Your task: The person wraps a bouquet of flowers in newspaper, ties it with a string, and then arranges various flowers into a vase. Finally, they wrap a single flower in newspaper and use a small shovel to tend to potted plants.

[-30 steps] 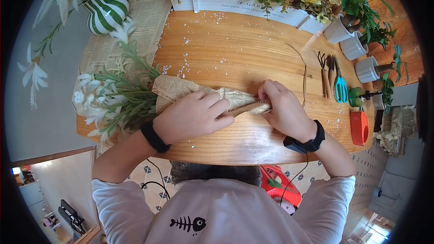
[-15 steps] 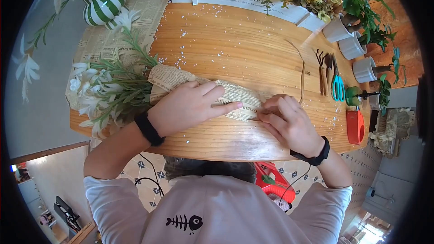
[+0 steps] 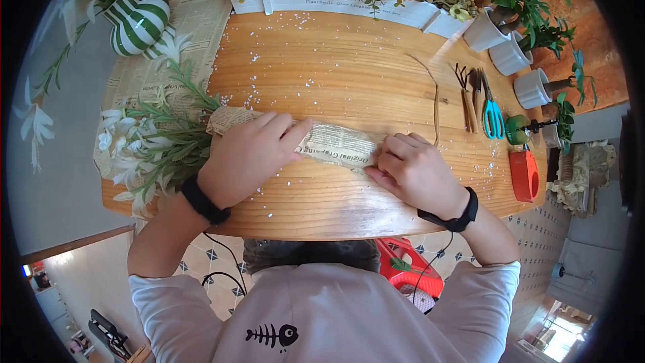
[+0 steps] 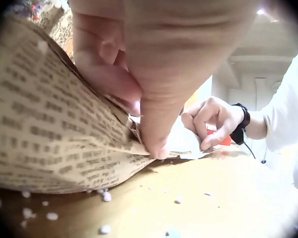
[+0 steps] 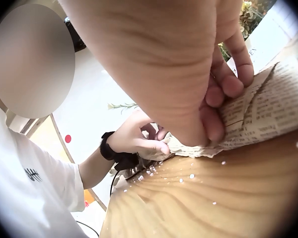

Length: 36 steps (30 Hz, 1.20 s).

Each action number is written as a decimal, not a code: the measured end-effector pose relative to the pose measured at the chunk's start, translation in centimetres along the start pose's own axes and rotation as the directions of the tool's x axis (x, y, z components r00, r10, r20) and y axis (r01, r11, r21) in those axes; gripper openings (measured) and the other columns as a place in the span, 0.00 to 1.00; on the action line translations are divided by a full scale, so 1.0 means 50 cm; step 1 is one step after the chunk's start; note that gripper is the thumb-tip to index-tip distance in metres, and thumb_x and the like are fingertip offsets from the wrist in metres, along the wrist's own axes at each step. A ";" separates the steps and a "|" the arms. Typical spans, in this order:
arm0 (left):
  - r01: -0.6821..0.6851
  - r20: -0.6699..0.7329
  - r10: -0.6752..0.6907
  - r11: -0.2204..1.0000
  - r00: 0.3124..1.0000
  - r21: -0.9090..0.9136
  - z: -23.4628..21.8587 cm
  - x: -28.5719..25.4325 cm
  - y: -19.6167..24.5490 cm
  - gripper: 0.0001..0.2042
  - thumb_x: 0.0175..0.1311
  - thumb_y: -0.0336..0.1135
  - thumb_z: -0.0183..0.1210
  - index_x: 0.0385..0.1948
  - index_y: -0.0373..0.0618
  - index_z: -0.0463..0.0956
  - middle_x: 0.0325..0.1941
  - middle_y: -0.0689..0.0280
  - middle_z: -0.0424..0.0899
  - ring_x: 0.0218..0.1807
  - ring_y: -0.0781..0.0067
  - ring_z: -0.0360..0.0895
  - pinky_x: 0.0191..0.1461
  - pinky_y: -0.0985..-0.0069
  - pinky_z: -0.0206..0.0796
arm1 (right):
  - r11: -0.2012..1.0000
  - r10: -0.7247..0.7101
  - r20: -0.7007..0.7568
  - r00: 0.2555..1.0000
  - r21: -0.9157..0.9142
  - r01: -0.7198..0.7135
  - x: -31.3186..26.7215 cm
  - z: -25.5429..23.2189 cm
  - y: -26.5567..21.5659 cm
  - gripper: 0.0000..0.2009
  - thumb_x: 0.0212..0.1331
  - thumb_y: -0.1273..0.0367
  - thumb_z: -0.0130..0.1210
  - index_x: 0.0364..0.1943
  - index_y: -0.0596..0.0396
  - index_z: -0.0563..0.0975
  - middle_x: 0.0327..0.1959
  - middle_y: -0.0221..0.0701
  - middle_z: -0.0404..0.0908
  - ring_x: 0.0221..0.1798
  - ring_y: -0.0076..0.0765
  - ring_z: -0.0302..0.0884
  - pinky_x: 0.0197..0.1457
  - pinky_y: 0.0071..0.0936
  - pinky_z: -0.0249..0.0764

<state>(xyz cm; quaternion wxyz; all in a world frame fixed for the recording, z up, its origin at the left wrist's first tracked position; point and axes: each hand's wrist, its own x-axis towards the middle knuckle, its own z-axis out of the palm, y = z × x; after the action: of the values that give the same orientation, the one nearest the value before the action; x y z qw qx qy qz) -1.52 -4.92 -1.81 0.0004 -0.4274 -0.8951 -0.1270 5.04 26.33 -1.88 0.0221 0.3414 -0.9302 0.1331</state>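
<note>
A bouquet of white artificial flowers with green leaves lies at the table's left, its stems inside newspaper-print wrapping paper. My left hand grips the wrap just below the flowers; in the left wrist view its thumb presses a crease while the other fingers curl over the top. Toward the narrow end, my right hand pinches the paper between thumb and bent fingers. Along the near side, the paper's edge rests close over the tabletop, and the stems are hidden inside.
More printed paper lies under a striped vase. At the right are blue-handled scissors, small garden tools, a red tape dispenser and white pots. A flower box stands behind; white bits dot the table.
The loose flap at the narrow end has been folded down, so its large print faces up. My right hand loosened, then took hold of the paper again; the left thumb has drawn in.
</note>
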 end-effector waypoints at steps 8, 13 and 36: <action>-0.119 -0.043 0.114 0.982 0.993 -0.147 0.012 0.056 -0.029 0.18 0.58 0.35 0.73 0.48 0.45 0.78 0.50 0.59 0.78 0.56 0.53 0.77 0.58 0.59 0.72 | 0.969 0.205 -0.065 0.977 0.155 -0.193 0.009 0.022 0.001 0.20 0.63 0.64 0.69 0.52 0.58 0.74 0.39 0.43 0.78 0.37 0.54 0.84 0.42 0.48 0.80; -0.078 0.013 0.083 0.971 0.996 -0.226 0.029 0.059 -0.034 0.17 0.60 0.33 0.71 0.48 0.44 0.77 0.50 0.58 0.78 0.57 0.51 0.77 0.59 0.59 0.71 | 0.776 0.590 -0.029 0.807 0.297 -0.557 0.010 -0.059 0.022 0.19 0.71 0.59 0.65 0.51 0.61 0.76 0.40 0.50 0.85 0.42 0.59 0.87 0.44 0.48 0.82; -0.113 -0.097 0.109 0.993 0.989 -0.032 -0.012 0.071 -0.059 0.25 0.61 0.37 0.72 0.56 0.42 0.71 0.40 0.57 0.87 0.44 0.52 0.88 0.44 0.59 0.79 | -0.251 0.611 0.370 0.700 0.929 -0.271 0.045 0.105 0.012 0.06 0.78 0.70 0.53 0.46 0.58 0.78 0.35 0.29 0.82 0.32 0.25 0.80 0.32 0.23 0.77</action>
<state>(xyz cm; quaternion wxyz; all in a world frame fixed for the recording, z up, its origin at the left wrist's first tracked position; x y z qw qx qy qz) -6.11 -4.12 -1.50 0.0421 -0.4700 -0.8663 -0.1635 3.20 23.95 -6.78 -0.1620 -0.1381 -0.5876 0.7807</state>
